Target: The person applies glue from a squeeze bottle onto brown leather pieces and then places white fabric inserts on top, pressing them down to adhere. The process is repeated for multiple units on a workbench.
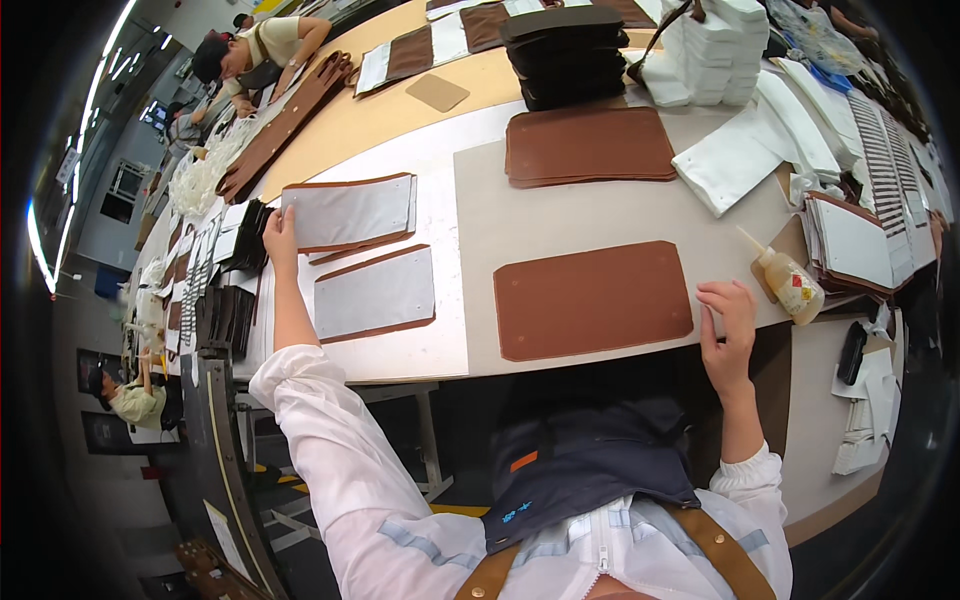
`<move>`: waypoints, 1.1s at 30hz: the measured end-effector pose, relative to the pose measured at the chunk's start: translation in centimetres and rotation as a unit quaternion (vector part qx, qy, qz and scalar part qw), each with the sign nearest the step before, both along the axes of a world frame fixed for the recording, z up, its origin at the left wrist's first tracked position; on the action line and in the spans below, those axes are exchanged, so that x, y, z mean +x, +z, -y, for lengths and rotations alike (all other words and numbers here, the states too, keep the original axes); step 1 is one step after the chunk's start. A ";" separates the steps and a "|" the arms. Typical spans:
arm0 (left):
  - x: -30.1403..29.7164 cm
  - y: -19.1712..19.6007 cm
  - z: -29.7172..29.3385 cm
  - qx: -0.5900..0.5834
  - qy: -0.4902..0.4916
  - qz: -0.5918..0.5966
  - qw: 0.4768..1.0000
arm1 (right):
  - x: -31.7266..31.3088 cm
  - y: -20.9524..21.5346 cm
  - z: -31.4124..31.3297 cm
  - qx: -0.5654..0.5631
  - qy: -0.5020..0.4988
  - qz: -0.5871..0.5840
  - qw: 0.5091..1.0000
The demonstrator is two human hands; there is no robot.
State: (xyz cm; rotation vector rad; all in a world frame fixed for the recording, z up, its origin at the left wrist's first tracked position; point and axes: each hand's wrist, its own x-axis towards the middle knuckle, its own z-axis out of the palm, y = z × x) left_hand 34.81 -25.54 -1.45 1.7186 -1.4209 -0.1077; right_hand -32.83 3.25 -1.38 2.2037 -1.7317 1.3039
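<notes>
Your left hand (281, 236) is pinching grey panels (350, 210) at ten o'clock, apparently picking, next needing level lifting, right hand (731, 320) loosely parted.

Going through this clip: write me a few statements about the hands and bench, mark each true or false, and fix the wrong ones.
1. The left hand touches the left end of the farther grey-and-brown stack. True.
2. The right hand grips the squeeze bottle. False: it is beside the near brown panel, apart from the bottle.
3. A black stack stands beyond the far brown panels. True.
4. The near brown panel is round. False: it is four-sided with clipped corners.
5. The squeeze bottle is right of the right hand. True.
</notes>
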 end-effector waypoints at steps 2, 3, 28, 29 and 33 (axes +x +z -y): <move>0.9 -2.1 0.2 -0.023 0.092 0.148 0.984 | -1.2 0.5 -0.8 -0.004 -0.037 -0.009 0.999; 1.6 -2.8 0.2 -0.034 0.122 0.195 0.973 | -2.0 0.7 -1.5 -0.015 -0.081 -0.009 0.997; -32.4 2.1 -10.4 -0.171 -0.238 0.006 0.956 | -10.1 1.4 -2.9 -0.018 0.005 0.628 0.778; -32.0 1.5 -10.3 -0.182 -0.226 0.021 0.957 | -9.7 1.4 -2.5 -0.009 0.002 0.614 0.789; -31.2 -0.2 -10.2 -0.216 -0.191 0.048 0.956 | -7.8 0.6 -1.2 0.011 -0.033 0.548 0.836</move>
